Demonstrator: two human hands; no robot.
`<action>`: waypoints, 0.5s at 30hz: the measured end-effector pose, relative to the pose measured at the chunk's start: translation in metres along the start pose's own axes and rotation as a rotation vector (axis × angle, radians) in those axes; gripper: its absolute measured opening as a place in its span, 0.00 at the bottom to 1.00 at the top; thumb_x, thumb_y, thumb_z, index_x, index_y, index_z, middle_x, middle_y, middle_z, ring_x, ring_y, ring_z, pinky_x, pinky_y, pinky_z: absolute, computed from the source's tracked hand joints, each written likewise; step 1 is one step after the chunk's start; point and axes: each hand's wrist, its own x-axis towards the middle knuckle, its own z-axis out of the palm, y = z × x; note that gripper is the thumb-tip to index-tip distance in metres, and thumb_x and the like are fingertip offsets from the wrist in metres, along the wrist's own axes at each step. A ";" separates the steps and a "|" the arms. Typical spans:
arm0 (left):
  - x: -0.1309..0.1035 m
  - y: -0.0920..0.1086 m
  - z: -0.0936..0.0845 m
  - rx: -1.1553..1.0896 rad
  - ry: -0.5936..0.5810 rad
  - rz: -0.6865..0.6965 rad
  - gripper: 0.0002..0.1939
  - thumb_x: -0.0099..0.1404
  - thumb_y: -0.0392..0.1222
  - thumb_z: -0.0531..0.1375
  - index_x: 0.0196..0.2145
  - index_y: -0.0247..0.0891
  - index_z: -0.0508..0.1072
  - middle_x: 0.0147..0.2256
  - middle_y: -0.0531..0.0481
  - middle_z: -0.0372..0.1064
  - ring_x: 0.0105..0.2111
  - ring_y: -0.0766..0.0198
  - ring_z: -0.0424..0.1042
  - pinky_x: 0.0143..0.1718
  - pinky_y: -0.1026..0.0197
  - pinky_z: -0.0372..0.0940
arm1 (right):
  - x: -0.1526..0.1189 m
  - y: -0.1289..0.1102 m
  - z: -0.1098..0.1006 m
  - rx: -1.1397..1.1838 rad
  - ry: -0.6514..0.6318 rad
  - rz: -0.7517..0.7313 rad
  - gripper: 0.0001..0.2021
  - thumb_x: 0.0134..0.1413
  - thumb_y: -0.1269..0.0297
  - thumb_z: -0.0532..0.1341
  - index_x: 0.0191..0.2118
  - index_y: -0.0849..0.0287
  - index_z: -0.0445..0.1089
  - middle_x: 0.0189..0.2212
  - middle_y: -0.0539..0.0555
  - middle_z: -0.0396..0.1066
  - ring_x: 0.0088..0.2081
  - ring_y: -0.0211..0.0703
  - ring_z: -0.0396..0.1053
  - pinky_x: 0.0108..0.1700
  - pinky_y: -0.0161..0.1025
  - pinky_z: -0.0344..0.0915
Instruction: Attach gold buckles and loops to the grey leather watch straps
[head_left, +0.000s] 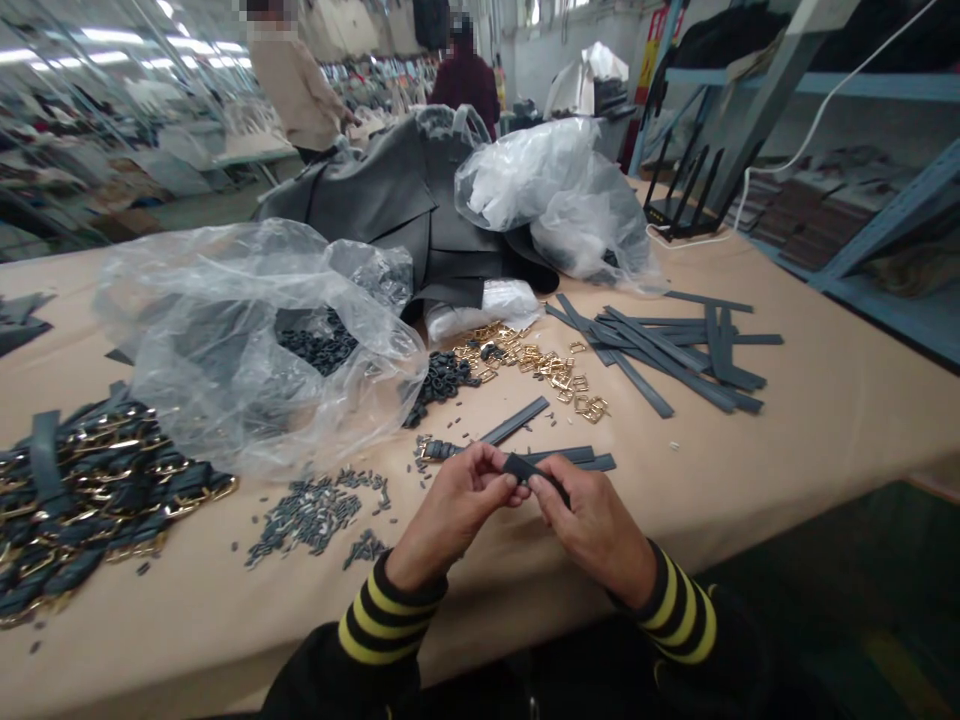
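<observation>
A short dark strip (534, 472) is pinched between my two hands above the table's near part. My left hand (461, 510) grips its left end between thumb and fingers. The right end is held by my right hand (592, 520), whose fingers cover part of it. Just behind my hands lie a strap with a gold buckle (439, 450) and several flat dark strips (570, 456). Gold buckles (559, 370) are spread farther back, beside a heap of small black loops (444, 380). Small dark pieces (304, 515) lie scattered left of my left hand.
Finished-looking buckled straps (82, 490) are piled at the left. Clear plastic bags (277, 350) and dark sheets (375, 200) stand behind. Loose strips (667, 350) lie at the right, near a router (682, 215). Two people stand in the background.
</observation>
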 end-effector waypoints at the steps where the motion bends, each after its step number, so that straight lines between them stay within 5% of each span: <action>1: -0.004 -0.003 0.001 -0.037 0.017 -0.002 0.08 0.54 0.37 0.61 0.29 0.34 0.63 0.25 0.50 0.72 0.27 0.68 0.71 0.32 0.65 0.65 | -0.002 0.000 0.001 -0.054 0.010 0.003 0.08 0.57 0.66 0.50 0.28 0.58 0.62 0.18 0.49 0.63 0.21 0.37 0.61 0.26 0.33 0.54; 7: -0.013 -0.014 0.004 -0.108 0.140 0.069 0.09 0.54 0.39 0.61 0.29 0.34 0.65 0.26 0.51 0.71 0.26 0.68 0.70 0.33 0.63 0.65 | -0.012 0.001 0.005 -0.258 -0.009 0.003 0.08 0.56 0.65 0.49 0.30 0.59 0.64 0.21 0.53 0.67 0.24 0.41 0.65 0.28 0.35 0.53; 15: -0.022 -0.031 0.015 0.598 0.287 0.394 0.03 0.59 0.38 0.56 0.28 0.38 0.66 0.23 0.53 0.64 0.24 0.67 0.66 0.27 0.64 0.62 | -0.017 0.002 -0.009 -0.245 -0.201 -0.115 0.08 0.56 0.68 0.51 0.31 0.58 0.66 0.24 0.53 0.69 0.26 0.40 0.65 0.30 0.36 0.53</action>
